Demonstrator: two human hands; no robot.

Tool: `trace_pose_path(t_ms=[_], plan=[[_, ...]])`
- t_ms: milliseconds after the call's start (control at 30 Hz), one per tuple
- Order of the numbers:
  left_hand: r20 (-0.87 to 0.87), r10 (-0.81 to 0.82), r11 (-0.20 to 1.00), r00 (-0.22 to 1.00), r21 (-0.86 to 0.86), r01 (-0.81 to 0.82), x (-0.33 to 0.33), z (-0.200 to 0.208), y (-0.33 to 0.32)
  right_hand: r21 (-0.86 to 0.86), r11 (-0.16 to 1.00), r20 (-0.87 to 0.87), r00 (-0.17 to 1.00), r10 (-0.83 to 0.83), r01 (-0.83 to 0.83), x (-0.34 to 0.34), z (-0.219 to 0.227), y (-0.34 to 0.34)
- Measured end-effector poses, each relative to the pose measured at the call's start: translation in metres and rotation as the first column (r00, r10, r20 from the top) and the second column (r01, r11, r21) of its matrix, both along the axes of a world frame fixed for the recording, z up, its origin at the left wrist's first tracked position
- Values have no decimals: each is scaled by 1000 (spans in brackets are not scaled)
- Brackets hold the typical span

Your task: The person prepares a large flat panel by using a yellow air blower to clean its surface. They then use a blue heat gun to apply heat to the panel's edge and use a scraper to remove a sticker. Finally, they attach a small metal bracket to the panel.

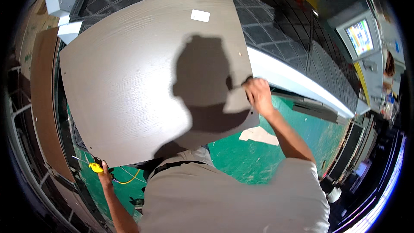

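A large grey-brown wood-grain panel point(125, 73) fills the middle of the view, with a white label point(200, 16) near its far edge and small dark holes near its corners. My left hand point(105, 177) is closed around a yellow air blow gun point(95, 167) at the panel's near left corner. A thin metal nozzle points left from the gun, and a yellow hose point(129, 177) trails from it. At the panel's right edge, my right hand point(258, 96) has its fingers curled. Something dark shows at those fingertips; I cannot make out what it is. My head's shadow falls across the panel.
Beyond the panel lies a black, grid-patterned machine bed point(267, 30) with a pale rail point(297, 80). A lit screen point(359, 37) stands at the far right. Brown boards point(45, 103) stand at left. A torn light-coloured piece point(259, 135) lies on the green floor point(233, 164).
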State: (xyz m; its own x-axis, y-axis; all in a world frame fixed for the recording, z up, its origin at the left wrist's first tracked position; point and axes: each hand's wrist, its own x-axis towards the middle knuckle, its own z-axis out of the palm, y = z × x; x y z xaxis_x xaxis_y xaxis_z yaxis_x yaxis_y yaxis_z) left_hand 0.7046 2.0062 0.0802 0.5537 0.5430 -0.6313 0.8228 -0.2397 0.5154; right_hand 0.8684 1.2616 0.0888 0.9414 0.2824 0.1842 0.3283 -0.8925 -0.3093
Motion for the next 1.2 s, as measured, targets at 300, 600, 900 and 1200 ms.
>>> trace_pose_path(t_ms=[300,600,900,1200], plan=[[-129,163,986,978,66,-156,-4,-12,7,-168,972,304,946,-108,165,362,-28,-20],[-137,203,976,970,108,-189,-5,-9,0,-98,987,-95,986,-136,127,404,-30,-40],[-33,106,993,994,56,-104,8,0,-18,0,983,-160,971,179,-182,205,4,-41],[106,0,995,994,99,-10,-1,-22,-1,51,999,-364,931,8,11,-96,35,-28]])
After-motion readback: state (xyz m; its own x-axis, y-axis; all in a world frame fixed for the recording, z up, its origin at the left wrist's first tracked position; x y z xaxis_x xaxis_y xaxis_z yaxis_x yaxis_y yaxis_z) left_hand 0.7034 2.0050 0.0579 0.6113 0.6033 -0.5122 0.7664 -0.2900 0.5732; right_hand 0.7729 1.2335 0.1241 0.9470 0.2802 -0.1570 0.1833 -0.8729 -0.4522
